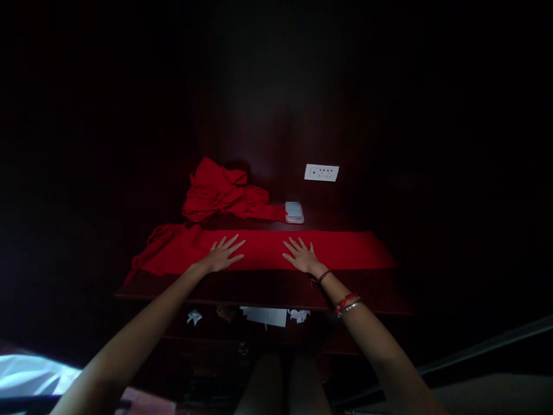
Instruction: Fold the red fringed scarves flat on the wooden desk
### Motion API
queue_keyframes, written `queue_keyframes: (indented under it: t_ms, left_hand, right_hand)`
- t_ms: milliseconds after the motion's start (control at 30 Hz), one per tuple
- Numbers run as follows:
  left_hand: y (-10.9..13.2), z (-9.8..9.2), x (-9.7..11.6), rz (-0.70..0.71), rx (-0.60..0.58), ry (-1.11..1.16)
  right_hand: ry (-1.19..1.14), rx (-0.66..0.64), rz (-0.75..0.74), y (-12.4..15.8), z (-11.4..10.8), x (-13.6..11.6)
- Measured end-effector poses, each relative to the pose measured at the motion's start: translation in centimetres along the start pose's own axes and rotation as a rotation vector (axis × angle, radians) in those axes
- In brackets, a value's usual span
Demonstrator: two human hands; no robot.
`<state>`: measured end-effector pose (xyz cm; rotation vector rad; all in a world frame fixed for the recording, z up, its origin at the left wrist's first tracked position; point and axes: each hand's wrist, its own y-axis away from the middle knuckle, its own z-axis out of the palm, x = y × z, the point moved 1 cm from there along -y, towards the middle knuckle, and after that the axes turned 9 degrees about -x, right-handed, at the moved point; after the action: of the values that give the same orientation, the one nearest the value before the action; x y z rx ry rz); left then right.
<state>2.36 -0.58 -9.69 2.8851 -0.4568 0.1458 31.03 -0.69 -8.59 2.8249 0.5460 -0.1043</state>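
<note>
A long strip of red cloth (263, 251) lies flat across the dark shelf, bunched with loose ties at its left end. On its left half rests my left hand (222, 255), palm down with the fingers spread. My right hand (301, 255) presses flat on the cloth a little right of the middle, fingers also spread; bracelets circle that wrist. Behind the strip sits a crumpled heap of red cloth (222, 193). One end of the heap reaches a small pale rectangular object (294, 212), blurred in the picture.
A white socket plate (322, 172) is on the dark back wall. Below the shelf's front edge (268, 305), a lower level holds a white paper sheet (265, 316) and crumpled white scraps (194, 317). Something white and bright (34, 377) shows at lower left.
</note>
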Motion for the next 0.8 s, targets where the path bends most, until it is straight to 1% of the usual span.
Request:
queue_keyframes:
  t_ms: [67,167,200,267,333,367,400,467,500,533,567,600,633,700,800]
  left_hand:
    - [0.5,-0.2,-2.1,-0.045,0.005,0.01]
    - [1.2,-0.4,-5.3,-0.109,0.031,-0.064]
    - [1.3,-0.3,-5.9,-0.117,0.042,-0.099]
    - [1.3,-0.3,-6.3,-0.124,0.074,-0.154]
    - [1.1,-0.3,-5.7,-0.13,0.082,-0.175]
    - [1.0,-0.3,-5.2,-0.131,0.07,-0.165]
    - [0.8,-0.3,-4.8,-0.134,0.053,-0.143]
    - [0.6,-0.3,-3.9,-0.145,0.021,-0.086]
    - [0.4,-0.3,-3.6,-0.155,0.016,-0.061]
    - [0.3,-0.3,-3.3,-0.164,0.02,-0.044]
    - [0.2,-0.3,-2.9,-0.167,0.029,-0.036]
    - [0.0,-0.3,-2.5,-0.163,0.032,-0.03]
    - [-0.3,-0.2,-2.0,-0.156,0.034,-0.023]
    - [-1.0,0.0,-0.4,-0.128,0.04,-0.008]
    - [-2.5,0.1,2.9,-0.105,0.059,0.023]
  right_hand:
    - [0.012,0.01,0.018,0.0,0.7,1.0]
    - [0.027,0.014,0.052,0.3,0.8,3.1]
    - [0.027,0.007,0.063,0.3,0.6,3.6]
    - [0.015,-0.027,0.096,0.1,0.0,3.9]
    - [-0.014,-0.051,0.129,-0.2,-0.8,2.8]
    - [-0.028,-0.036,0.121,-0.5,-1.3,1.8]
    - [-0.036,-0.007,0.082,-0.7,-1.7,0.3]
    - [-0.036,0.061,-0.083,-1.2,-2.1,-3.2]
    - [-0.027,0.067,-0.18,-1.4,-2.1,-4.9]
    - [-0.017,0.042,-0.249,-1.6,-1.9,-6.4]
    - [-0.004,0.0,-0.287,-1.7,-1.5,-7.6]
    - [0.013,-0.038,-0.294,-1.8,-1.1,-8.2]
    - [0.032,-0.062,-0.278,-1.8,-0.6,-8.3]
    - [0.066,-0.075,-0.227,-1.8,0.2,-7.1]
    - [0.088,-0.071,-0.161,-1.3,0.7,-3.0]
